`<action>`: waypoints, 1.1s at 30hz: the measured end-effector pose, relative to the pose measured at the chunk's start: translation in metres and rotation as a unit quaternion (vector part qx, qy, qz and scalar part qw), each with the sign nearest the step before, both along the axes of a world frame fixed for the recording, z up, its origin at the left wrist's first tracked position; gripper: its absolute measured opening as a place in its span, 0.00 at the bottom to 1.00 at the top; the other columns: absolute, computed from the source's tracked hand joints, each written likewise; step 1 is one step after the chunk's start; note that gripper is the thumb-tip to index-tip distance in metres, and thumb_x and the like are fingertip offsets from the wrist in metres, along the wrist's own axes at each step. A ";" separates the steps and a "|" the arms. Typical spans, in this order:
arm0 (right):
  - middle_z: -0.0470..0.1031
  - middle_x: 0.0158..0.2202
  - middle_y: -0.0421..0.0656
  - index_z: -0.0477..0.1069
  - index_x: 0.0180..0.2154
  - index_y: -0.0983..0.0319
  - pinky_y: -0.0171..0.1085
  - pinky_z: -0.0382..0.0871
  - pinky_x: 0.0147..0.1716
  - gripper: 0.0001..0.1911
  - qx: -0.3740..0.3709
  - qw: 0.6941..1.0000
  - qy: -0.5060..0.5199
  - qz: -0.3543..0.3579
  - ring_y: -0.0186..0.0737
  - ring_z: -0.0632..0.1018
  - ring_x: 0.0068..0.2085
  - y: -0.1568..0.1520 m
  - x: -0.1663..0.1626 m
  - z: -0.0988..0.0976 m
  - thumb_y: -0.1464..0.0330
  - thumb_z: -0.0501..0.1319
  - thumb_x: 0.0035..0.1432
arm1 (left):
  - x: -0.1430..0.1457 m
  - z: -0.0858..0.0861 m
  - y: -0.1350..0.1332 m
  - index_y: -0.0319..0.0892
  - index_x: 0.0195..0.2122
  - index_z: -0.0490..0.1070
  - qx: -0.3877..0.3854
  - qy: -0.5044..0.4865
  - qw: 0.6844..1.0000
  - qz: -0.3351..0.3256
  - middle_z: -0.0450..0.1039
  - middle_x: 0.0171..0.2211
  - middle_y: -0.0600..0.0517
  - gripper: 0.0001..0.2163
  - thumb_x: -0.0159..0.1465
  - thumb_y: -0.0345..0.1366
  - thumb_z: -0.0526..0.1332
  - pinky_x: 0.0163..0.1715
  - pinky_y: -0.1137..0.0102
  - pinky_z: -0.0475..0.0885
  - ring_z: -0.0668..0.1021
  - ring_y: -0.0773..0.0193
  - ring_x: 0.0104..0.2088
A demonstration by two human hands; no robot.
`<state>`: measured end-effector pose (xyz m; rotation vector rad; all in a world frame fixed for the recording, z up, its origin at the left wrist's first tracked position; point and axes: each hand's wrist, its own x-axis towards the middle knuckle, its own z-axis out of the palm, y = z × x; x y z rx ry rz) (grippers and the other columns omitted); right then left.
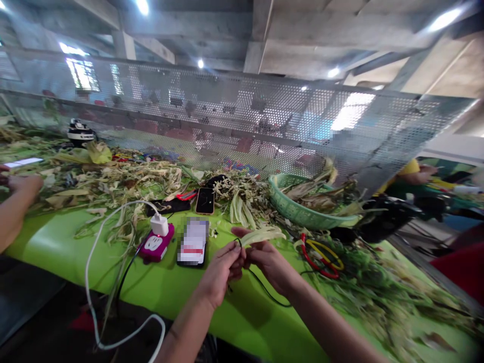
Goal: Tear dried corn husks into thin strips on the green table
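In front of me, above the green tabletop (pixel 234 322), my two hands meet. My left hand (pixel 221 275) is closed in a pinch on a thin black cord (pixel 270 296), which loops up at the fingertips and trails down to the right. My right hand (pixel 270 262) is closed around a pale dried husk leaf (pixel 262 235) whose tip points right. The fingers partly hide where cord and leaf meet. Just left of my hands lies a phone (pixel 193 242) with a lit, blurred screen.
A magenta power socket (pixel 157 243) holds a white charger (pixel 159 225). Behind are a dark phone (pixel 204 200), dried husks (pixel 124 181) and a green basket (pixel 310 217). Red and yellow loops (pixel 321 259) lie right. Another person's hand (pixel 24 186) is at far left. A perforated screen (pixel 227 116) stands behind.
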<state>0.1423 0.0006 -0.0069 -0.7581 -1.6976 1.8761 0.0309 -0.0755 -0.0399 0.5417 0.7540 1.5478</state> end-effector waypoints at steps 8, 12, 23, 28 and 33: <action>0.77 0.31 0.42 0.76 0.33 0.63 0.42 0.67 0.44 0.12 0.040 0.999 0.003 -0.012 0.41 0.76 0.36 0.011 -0.002 -0.013 0.64 0.68 0.46 | -0.005 0.000 0.000 0.39 0.29 0.64 -0.004 -0.015 1.000 0.003 0.51 0.19 0.61 0.13 0.55 0.45 0.62 0.18 0.77 0.46 0.52 0.77 0.17; 0.77 0.31 0.43 0.75 0.32 0.64 0.40 0.68 0.40 0.13 0.089 0.995 -0.019 -0.030 0.40 0.75 0.35 0.013 0.000 -0.018 0.61 0.67 0.47 | -0.004 -0.004 0.000 0.41 0.30 0.64 -0.019 0.006 0.999 0.027 0.53 0.20 0.60 0.11 0.57 0.44 0.60 0.20 0.77 0.48 0.54 0.75 0.18; 0.75 0.30 0.41 0.73 0.35 0.58 0.35 0.64 0.32 0.08 0.418 0.891 -0.167 -0.059 0.40 0.74 0.31 -0.001 0.012 -0.013 0.64 0.57 0.59 | -0.001 -0.008 0.001 0.44 0.27 0.62 -0.029 0.435 0.882 0.179 0.63 0.24 0.54 0.12 0.64 0.43 0.52 0.28 0.70 0.56 0.65 0.64 0.26; 0.74 0.31 0.45 0.73 0.34 0.58 0.37 0.62 0.34 0.09 0.529 0.819 -0.216 -0.048 0.41 0.73 0.33 -0.005 0.015 -0.006 0.65 0.55 0.61 | -0.002 -0.007 0.002 0.43 0.30 0.65 -0.044 0.462 0.871 0.163 0.67 0.27 0.52 0.12 0.65 0.43 0.49 0.30 0.70 0.57 0.68 0.63 0.29; 0.71 0.36 0.45 0.72 0.35 0.57 0.35 0.63 0.35 0.10 0.504 0.840 -0.201 -0.003 0.39 0.73 0.35 -0.008 0.015 -0.008 0.66 0.52 0.63 | -0.004 -0.007 0.004 0.43 0.31 0.68 -0.030 0.408 0.899 0.155 0.69 0.28 0.52 0.13 0.64 0.45 0.52 0.31 0.70 0.60 0.69 0.63 0.31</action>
